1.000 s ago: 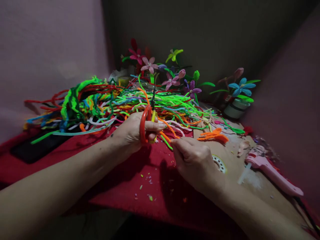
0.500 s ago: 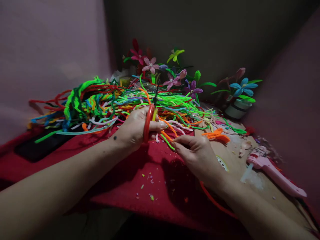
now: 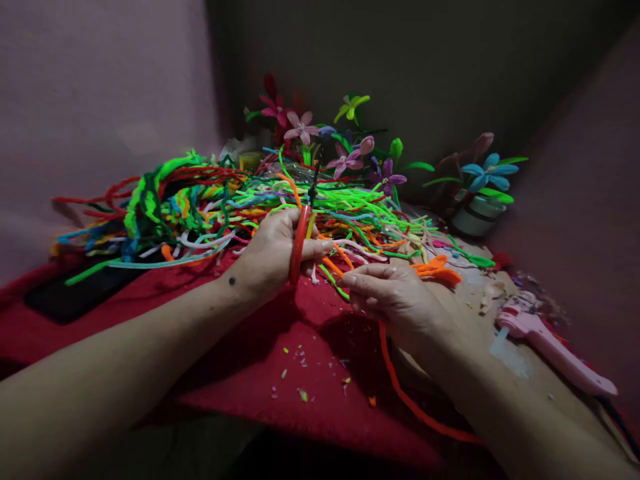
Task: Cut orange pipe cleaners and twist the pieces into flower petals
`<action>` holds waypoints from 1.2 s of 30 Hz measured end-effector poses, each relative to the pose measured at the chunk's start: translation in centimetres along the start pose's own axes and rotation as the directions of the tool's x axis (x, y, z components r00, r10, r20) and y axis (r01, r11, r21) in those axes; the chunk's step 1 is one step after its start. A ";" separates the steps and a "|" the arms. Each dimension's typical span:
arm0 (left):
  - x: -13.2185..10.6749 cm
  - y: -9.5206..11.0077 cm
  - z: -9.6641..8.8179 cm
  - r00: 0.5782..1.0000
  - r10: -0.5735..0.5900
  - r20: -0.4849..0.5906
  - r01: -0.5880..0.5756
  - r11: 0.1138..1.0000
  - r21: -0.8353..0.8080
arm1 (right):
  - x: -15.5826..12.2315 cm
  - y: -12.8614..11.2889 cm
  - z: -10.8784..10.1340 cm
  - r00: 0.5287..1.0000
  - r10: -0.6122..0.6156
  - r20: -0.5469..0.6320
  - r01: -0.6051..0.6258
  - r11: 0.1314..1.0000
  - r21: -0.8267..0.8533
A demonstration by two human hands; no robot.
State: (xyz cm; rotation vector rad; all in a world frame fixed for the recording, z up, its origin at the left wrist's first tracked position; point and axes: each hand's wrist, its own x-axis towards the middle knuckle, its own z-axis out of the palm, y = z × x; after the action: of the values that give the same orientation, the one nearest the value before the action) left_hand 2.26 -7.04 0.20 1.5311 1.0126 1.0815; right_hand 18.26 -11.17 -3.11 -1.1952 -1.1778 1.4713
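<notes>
My left hand (image 3: 277, 257) is closed round a pair of scissors (image 3: 301, 247) with red and yellow handles, its dark blades pointing up and away. An orange pipe cleaner (image 3: 331, 267) stretches from beside the left thumb to my right hand (image 3: 385, 290), whose thumb and forefinger pinch it. From under the right palm a long orange-red length (image 3: 400, 393) curves down towards the right forearm; where it joins is hidden. A green pipe cleaner end (image 3: 334, 283) lies just below the pinched one. Looped orange petals (image 3: 437, 270) rest beyond the right hand.
A heap of coloured pipe cleaners (image 3: 320, 200) spreads behind my hands, with pipe-cleaner flowers (image 3: 345, 160) at the back. On the right are a pink glue gun (image 3: 555, 350) and a jar (image 3: 477, 217) beside a blue flower. Small scraps (image 3: 303, 395) dot the red cloth (image 3: 240, 373).
My right hand has shifted slightly left and its grip has changed a little. More of the long orange-red length now shows below it. The left hand and scissors are nearly still.
</notes>
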 end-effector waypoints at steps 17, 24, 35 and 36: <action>0.2 -1.6 -1.2 0.915 0.396 0.071 -0.243 0.404 0.882 | 0.1 -1.0 -0.6 0.986 -0.082 -0.144 0.116 0.962 0.248; -0.3 -2.6 -0.7 0.877 0.277 0.393 -0.378 -0.106 0.920 | 0.5 -1.3 -1.4 0.926 -0.219 -0.306 0.273 0.951 0.143; -0.2 -2.6 -0.7 0.863 0.324 0.387 -0.329 -0.221 0.918 | 0.2 -1.5 -1.5 0.902 -0.302 -0.308 0.335 0.940 0.058; -0.3 -2.6 -0.7 0.850 0.347 0.397 -0.327 -0.245 0.913 | 0.3 -1.4 -1.5 0.906 -0.292 -0.306 0.331 0.940 0.086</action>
State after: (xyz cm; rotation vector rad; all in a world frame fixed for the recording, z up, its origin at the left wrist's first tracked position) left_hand 1.28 -6.63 -2.31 3.3411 1.6208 0.3985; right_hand 19.83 -10.47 -1.90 -1.0314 -0.9963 1.0750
